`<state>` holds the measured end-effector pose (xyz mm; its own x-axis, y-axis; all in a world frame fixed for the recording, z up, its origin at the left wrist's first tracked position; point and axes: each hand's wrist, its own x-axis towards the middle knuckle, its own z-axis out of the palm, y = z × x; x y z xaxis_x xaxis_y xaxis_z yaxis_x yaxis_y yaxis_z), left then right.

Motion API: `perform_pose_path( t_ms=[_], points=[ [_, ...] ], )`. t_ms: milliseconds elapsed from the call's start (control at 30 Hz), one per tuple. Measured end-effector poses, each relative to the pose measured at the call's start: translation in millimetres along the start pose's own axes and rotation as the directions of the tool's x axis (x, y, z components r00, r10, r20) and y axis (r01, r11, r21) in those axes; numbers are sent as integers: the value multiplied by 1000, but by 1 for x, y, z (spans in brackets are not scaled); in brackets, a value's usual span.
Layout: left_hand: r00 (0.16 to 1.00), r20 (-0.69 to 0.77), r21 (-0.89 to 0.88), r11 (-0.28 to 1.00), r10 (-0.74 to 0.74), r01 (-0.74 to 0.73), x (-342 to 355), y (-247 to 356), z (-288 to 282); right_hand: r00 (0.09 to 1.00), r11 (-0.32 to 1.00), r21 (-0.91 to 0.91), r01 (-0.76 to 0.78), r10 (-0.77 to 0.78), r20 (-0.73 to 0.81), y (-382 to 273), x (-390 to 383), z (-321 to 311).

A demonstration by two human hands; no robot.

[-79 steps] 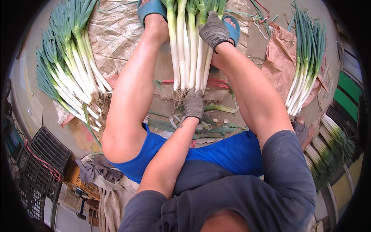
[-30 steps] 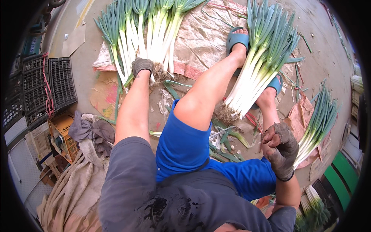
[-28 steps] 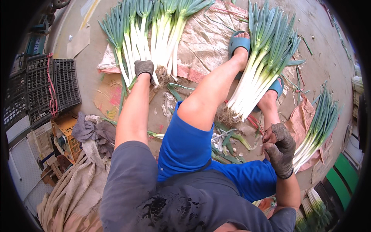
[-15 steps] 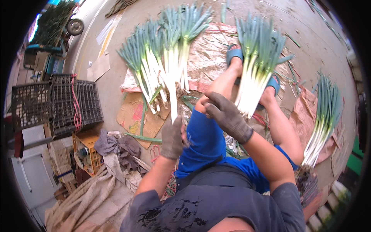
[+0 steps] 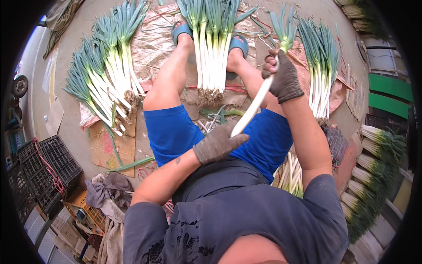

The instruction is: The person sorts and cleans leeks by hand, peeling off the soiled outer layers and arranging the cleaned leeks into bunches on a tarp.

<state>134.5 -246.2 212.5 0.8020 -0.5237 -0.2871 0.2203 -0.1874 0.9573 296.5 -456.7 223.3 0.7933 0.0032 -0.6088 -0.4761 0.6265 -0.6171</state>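
Note:
Slantwise across my lap lies a long green onion [image 5: 255, 107] with a thick white stalk and blue-green leaves. My right hand [image 5: 285, 80], in a dark work glove, is closed around it just below the leaves. At the lower white end, my gloved left hand [image 5: 221, 143] grips the stalk, its thumb along the side. Between my feet rests a bundle of green onions [image 5: 210, 57], roots toward me. Another group of green onions [image 5: 105, 75] is spread at the left, and a further bundle [image 5: 320, 70] lies at the right.
Sacking [image 5: 149, 48] and flattened cardboard [image 5: 115, 143] cover part of the floor. Black plastic crates [image 5: 50, 165] and a yellow crate [image 5: 85, 209] stand at the left. Stacked green onion bundles [image 5: 367, 176] line the right side. Loose peelings [image 5: 215, 119] lie between my legs.
My view has turned rightward. My left hand has brought the green onion from the left over my lap. My right hand, empty before, now grips it below the leaves.

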Motion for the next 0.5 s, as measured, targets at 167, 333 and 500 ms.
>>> perform_pose_path(
  t_ms=[167, 333, 500],
  points=[
    [857, 415, -306, 840, -305, 447, 61, -6, 1, 989, 989, -86, 120, -127, -82, -32, 49, -29],
    [965, -203, -159, 978, -167, 136, 117, -80, 26, 974, 958, -184, 220, -227, -16, -40, 140, 6],
    [881, -415, 155, 936, -228, 316, 168, -137, 17, 984, 973, -223, 52, -11, 180, -11, 278, -22]
  ],
)
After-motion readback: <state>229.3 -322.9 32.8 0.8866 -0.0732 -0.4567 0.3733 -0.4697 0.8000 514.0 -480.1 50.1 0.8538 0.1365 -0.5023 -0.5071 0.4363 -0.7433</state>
